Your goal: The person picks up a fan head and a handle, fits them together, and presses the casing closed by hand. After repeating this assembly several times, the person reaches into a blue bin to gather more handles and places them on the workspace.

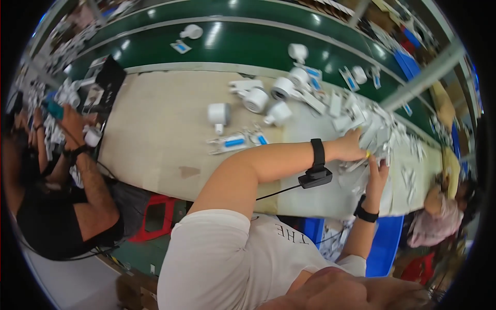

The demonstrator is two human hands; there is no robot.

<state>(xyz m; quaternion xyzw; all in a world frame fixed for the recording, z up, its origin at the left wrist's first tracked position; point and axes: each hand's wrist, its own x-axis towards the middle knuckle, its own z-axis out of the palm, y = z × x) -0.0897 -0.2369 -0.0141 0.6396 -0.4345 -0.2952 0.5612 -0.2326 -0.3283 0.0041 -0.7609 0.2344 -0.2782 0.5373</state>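
Both my hands are at a heap of white plastic parts (398,135) on the right side of the worktable. My left hand (350,146) reaches across to the heap, its fingers bent over pale pieces at the near edge. What those fingers grip is hidden. Just right of it and nearer to me, my right hand (377,174) points upward, thumb and fingers closing round a white plastic part (374,154). Its exact kind is too small to tell. Each wrist wears a black strap; a black box (316,177) hangs on the left one.
Several round white lamp-like heads (219,113) and white pieces with blue labels (234,142) lie on the beige table (155,119). A green conveyor (243,41) runs behind. A blue bin (387,243) is below the table edge. Co-workers sit left (67,206) and right (439,217).
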